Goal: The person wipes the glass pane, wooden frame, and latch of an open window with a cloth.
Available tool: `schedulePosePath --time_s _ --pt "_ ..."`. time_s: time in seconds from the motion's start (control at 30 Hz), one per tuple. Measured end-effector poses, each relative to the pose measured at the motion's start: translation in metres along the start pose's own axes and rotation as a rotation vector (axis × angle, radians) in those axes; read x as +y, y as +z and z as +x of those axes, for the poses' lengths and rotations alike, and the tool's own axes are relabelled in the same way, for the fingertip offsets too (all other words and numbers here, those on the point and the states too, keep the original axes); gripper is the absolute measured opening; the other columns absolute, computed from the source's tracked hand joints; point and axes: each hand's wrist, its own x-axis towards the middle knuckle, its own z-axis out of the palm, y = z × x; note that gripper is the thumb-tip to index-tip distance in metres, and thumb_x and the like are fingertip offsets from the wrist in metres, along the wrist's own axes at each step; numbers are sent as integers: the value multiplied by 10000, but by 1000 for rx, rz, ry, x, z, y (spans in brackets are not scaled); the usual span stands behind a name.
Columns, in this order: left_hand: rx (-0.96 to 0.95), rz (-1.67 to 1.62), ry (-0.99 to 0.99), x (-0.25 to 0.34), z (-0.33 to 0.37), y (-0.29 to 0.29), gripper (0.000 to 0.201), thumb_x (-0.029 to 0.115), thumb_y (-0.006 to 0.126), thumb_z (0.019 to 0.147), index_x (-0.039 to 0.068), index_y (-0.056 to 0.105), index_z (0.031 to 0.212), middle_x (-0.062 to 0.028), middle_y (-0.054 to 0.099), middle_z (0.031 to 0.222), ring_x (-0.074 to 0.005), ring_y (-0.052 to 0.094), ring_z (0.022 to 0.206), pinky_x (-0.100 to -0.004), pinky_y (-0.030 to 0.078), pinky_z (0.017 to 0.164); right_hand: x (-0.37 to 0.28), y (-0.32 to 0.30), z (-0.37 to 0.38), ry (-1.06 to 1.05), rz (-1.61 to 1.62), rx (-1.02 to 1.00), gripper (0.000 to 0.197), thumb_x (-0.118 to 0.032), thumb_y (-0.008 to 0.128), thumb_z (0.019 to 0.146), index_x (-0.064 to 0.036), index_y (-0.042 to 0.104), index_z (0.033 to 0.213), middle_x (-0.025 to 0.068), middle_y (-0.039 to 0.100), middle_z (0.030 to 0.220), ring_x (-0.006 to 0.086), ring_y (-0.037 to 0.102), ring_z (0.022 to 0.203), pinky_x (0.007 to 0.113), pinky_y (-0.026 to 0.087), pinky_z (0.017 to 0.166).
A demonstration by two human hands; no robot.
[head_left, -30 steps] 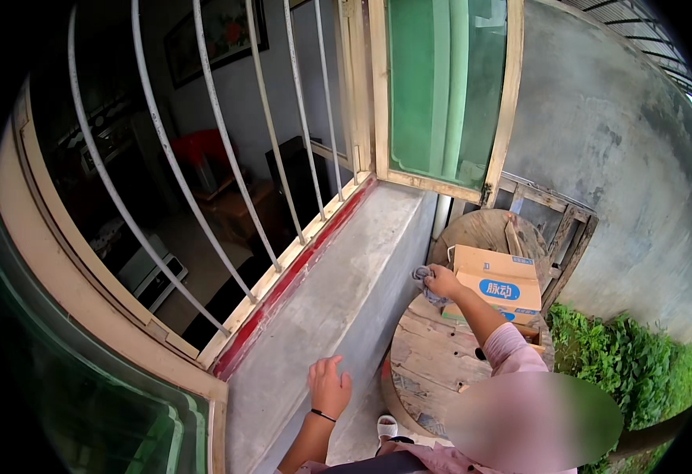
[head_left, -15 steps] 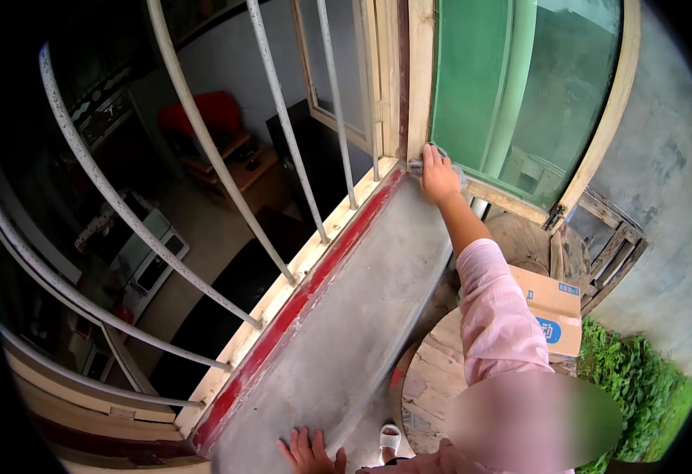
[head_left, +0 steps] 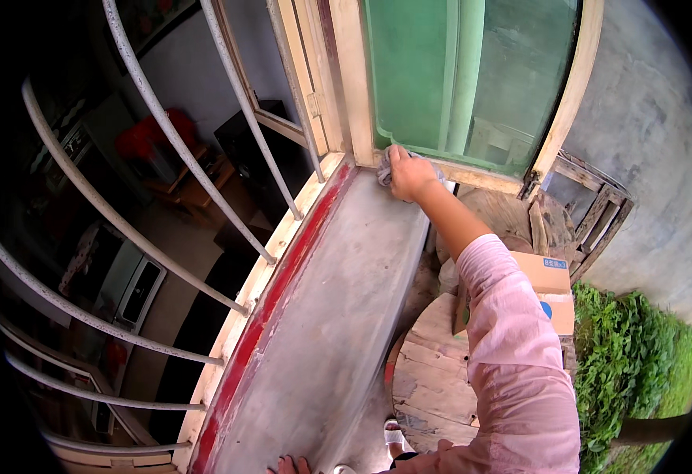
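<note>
At the far end of the grey concrete sill [head_left: 322,292], my right hand [head_left: 413,175] is closed round a crumpled grey cloth [head_left: 384,169]. It presses the cloth against the lower corner of the open window sash, beside its green-tinted glass [head_left: 417,87] and cream wooden frame [head_left: 484,178]. My pink-sleeved right arm stretches across from the lower right. At the bottom edge my left hand [head_left: 291,465] lies on the sill with its fingers apart; only the fingers show and the rest is cut off.
Metal bars [head_left: 168,126] line the left side, with a dim room behind. A red painted strip [head_left: 271,308] runs along the sill. Right of it are a round wooden top [head_left: 433,371], a cardboard box [head_left: 547,276], a wooden crate [head_left: 603,217], green plants [head_left: 618,347] and a grey wall [head_left: 646,142].
The view has shifted, so the window and sill sit further left. My right hand has turned and bunched round the cloth at the sash corner. Less of my left hand shows now.
</note>
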Motion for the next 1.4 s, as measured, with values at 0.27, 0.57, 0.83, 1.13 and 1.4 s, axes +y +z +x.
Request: schedulePosePath --time_s 0.27,0.57,0.83,1.13,1.4 --pt "99 34 17 -2 -7 12 491 309 517 796 9 555 1182 -223 493 1262 -383 470 1181 -592 259 1063 75 -12 -34 32 -138 -20 705 -164 575 736 -8 282 1358 186 452 1322 370 597 988 438 491 825" --pt "202 0 56 -18 -12 29 509 350 451 854 -25 543 1186 -230 514 1226 -404 496 1135 -592 273 1060 107 -21 -37 29 -179 -39 668 -173 539 749 -55 297 1361 161 479 1307 353 606 969 438 488 827" --pt "171 75 91 -21 -13 30 536 330 520 795 -23 538 1197 -241 494 1251 -413 479 1157 -598 257 1069 189 -28 -88 -24 -307 41 711 -166 535 744 -68 263 1394 109 434 1371 326 601 987 423 511 789" --pt "77 150 108 -26 -21 33 580 321 561 740 -7 532 1217 -258 488 1262 -426 468 1172 -606 259 1067 240 -38 -122 122 -430 -8 728 -117 535 753 -88 248 1421 90 380 1419 309 556 1061 391 511 834" --pt "150 54 107 -20 -11 31 531 326 521 787 -17 545 1191 -270 487 1255 -422 469 1174 -598 284 1056 158 1 -66 496 53 254 478 -199 529 776 16 365 1170 222 471 1225 405 575 1002 470 491 823"
